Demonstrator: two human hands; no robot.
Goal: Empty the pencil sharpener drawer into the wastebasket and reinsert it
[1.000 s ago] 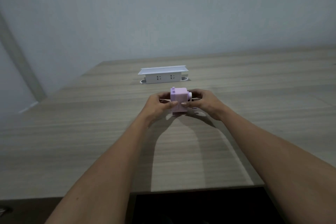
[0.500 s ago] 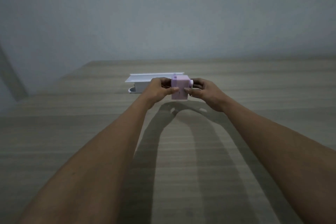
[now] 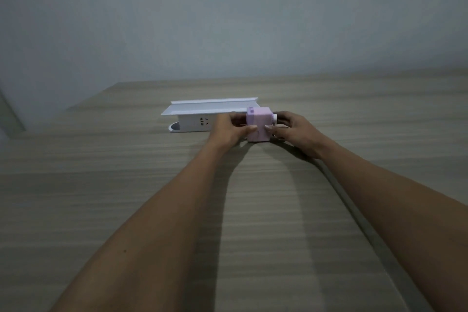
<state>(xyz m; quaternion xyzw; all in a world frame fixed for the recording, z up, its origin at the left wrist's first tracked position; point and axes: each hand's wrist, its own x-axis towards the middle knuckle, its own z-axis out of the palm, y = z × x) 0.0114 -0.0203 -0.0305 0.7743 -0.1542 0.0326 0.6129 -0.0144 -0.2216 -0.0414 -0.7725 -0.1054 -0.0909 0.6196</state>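
Note:
A small pink box-shaped pencil sharpener (image 3: 258,123) with a white knob on its right side stands on the wooden table (image 3: 126,197), far out at arm's length. My left hand (image 3: 229,129) grips its left side, thumb on the front face. My right hand (image 3: 295,129) grips its right side, thumb on the front, fingers behind near the knob. The drawer cannot be told apart from the body. No wastebasket is in view.
A white power strip box (image 3: 200,115) with a raised lid sits just behind and left of the sharpener, partly hidden by my left hand. A grey wall rises behind the table. The table's left corner falls away at the far left.
Both hands have carried the sharpener farther from me, up to the white power strip box. The view has tilted upward, and the table's near edge has left the frame.

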